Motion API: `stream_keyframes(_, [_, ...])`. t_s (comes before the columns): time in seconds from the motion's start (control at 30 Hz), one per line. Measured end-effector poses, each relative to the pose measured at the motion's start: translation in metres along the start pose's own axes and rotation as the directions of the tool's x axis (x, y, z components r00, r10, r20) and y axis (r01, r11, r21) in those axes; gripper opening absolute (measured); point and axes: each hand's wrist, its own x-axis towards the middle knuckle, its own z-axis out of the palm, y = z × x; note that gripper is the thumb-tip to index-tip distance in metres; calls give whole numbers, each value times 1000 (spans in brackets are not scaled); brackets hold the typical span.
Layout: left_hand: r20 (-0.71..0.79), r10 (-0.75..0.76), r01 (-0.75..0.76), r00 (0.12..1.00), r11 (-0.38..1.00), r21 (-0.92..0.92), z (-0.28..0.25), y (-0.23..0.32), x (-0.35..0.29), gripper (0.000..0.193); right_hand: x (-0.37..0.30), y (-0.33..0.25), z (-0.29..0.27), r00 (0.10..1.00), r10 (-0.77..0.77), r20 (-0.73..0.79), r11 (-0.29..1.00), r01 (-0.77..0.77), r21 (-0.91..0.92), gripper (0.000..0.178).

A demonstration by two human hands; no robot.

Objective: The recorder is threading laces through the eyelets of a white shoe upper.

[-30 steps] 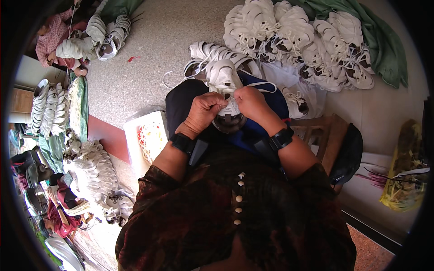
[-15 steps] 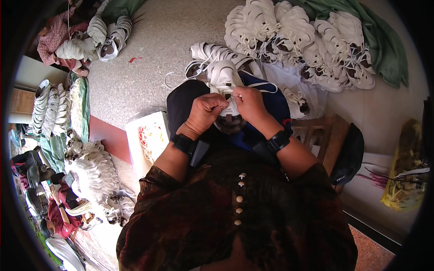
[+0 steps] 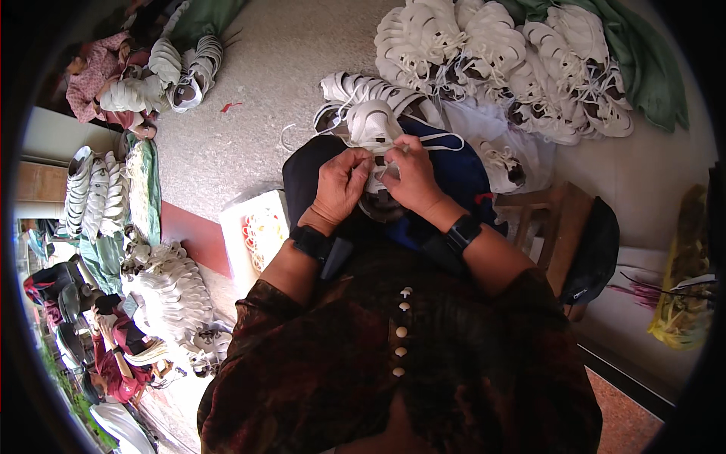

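A white shoe upper lies on my lap, its toe pointing away from me and its dark opening toward my body. Over its lacing area, my left hand pinches a white shoelace at the shoe's left side. My right hand is closed on the lace at the right side, fingers bent over the eyelets. The fingertips are close together, so the exact threading is hard to make out. Loose lace ends trail out to both sides. More white shoe uppers rest just beyond it.
Piles of white laced shoes lie at the far right beside green cloth. Left of my lap stands a white box of looped cords. A wooden stool is at right. Other people sit at left among stacked shoes.
My right hand's fingers have bent and spread over the shoe's lacing area. My left hand has moved slightly left, and the view has shifted a little.
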Motion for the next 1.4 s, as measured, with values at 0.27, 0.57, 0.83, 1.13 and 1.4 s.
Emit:
stream_keyframes(0.27, [8, -69, 61, 998, 933, 354, 5, 2, 12, 11, 4, -15, -1, 997, -78, 2, 974, 76, -213, 25])
stream_keyframes(0.57, [-39, -225, 227, 974, 969, 95, 10, 8, 8, 27, 12, -18, 3, 980, -196, 32, 924, 195, -329, 16])
stream_keyframes(0.83, [-21, -178, 179, 984, 971, 158, 1, 9, 18, 31, 5, -11, 4, 982, -187, -21, 954, 176, -244, 11])
stream_keyframes(1.13, [206, -139, -67, 969, 653, 754, 12, 20, 38, 28, 1, -6, 7, 971, -214, -109, 954, 183, -239, 16])
stream_keyframes(1.4, [409, -181, -231, 895, 595, 769, 5, 14, 57, 25, 0, -6, 8, 974, -186, -132, 963, 154, -220, 15])
